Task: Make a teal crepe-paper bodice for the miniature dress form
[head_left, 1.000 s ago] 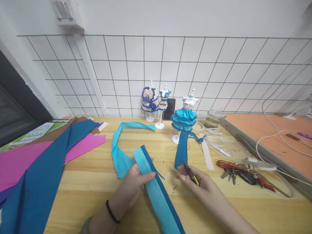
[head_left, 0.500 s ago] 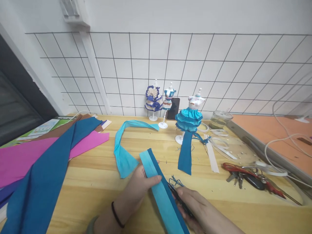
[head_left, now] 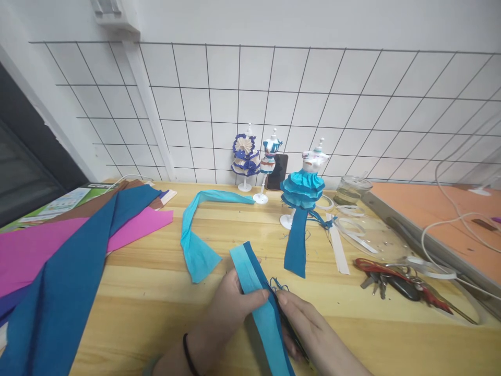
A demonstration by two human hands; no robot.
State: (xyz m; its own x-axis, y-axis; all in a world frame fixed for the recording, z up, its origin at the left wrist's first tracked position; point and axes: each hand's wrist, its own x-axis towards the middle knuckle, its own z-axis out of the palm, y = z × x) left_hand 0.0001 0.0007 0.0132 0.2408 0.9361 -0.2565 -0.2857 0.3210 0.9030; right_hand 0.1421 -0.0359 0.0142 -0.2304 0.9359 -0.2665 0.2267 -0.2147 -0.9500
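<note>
My left hand (head_left: 235, 303) grips a light blue crepe paper strip (head_left: 243, 271) laid over a dark blue strip (head_left: 254, 265), its thumb pressed on top. The layered strips slant down toward the bottom edge of the view. My right hand (head_left: 313, 326) is closed around dark-handled scissors (head_left: 291, 334), mostly hidden by the fingers. Their tip lies against the right edge of the dark blue strip. Thin blue trimmings (head_left: 278, 285) curl just beyond the right fingers. Farther back, a miniature dress form (head_left: 313, 161) wears a ruffled turquoise skirt, with a dark blue strip (head_left: 296, 245) hanging down from it.
A curled light blue strip (head_left: 189, 235) lies left of centre. Pink paper (head_left: 144, 230) and dark blue paper (head_left: 74, 266) cover the left side. Two more dress forms and a phone (head_left: 277, 172) stand by the wall. Keys (head_left: 399, 286), tape rolls and a glass jar (head_left: 352, 190) sit at right.
Both hands and the layered strips have shifted slightly to the right. The scissors have moved farther up along the dark blue edge, and the right fingers now sit closer to the left thumb.
</note>
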